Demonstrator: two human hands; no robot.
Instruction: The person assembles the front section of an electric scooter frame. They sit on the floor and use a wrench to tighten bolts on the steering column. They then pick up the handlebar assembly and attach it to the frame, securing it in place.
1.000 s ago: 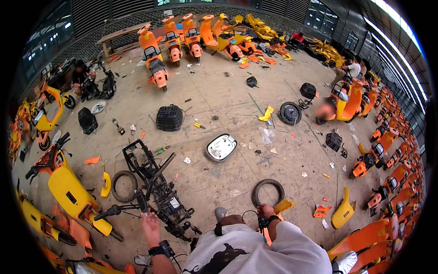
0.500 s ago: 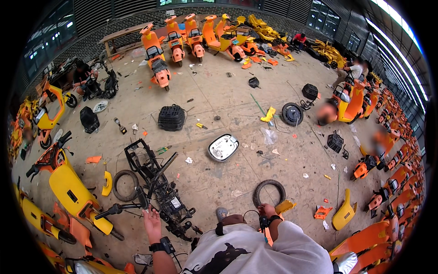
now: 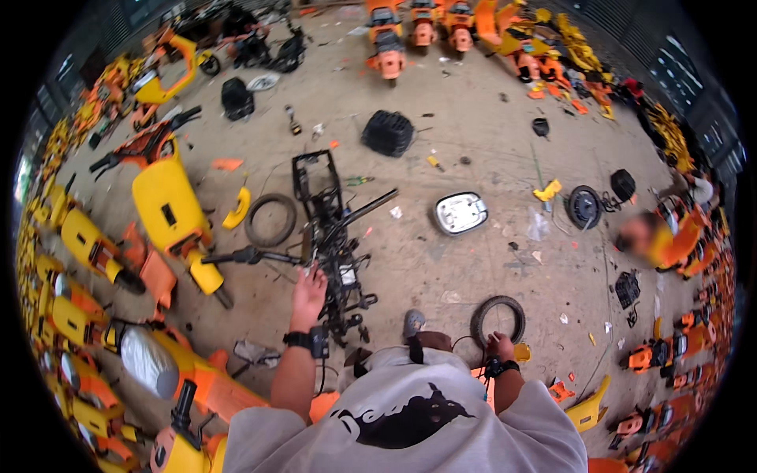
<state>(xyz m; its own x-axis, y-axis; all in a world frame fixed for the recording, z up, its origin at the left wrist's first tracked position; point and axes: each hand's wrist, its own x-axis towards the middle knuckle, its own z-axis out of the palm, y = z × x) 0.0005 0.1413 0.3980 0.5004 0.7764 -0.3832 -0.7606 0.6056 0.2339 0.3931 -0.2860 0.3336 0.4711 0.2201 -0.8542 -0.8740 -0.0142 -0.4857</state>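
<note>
My left hand [image 3: 309, 290] is raised with the palm up and the fingers apart, beside a stripped black scooter frame [image 3: 337, 252]. Its fingertips come close to the inner end of a black handlebar [image 3: 248, 255]; whether they touch it I cannot tell. My right hand [image 3: 498, 344] hangs low on the right with curled fingers, overlapping the near edge of a black tyre [image 3: 477, 322]. What lies in those fingers, if anything, is too small to make out. Dark bands with small devices circle both wrists.
Yellow scooters [image 3: 165, 206] crowd the left. A second tyre [image 3: 250, 221] lies by the frame. A white oval part [image 3: 461, 214], a black crate-like part [image 3: 387, 133] and a wheel [image 3: 584, 207] are on the floor ahead. More scooters [image 3: 650, 356] line the right.
The view has tilted down and turned left, shifting the floor items rightward and upward in it. My left hand's fingers look slightly more bent; my right hand stays by the tyre.
</note>
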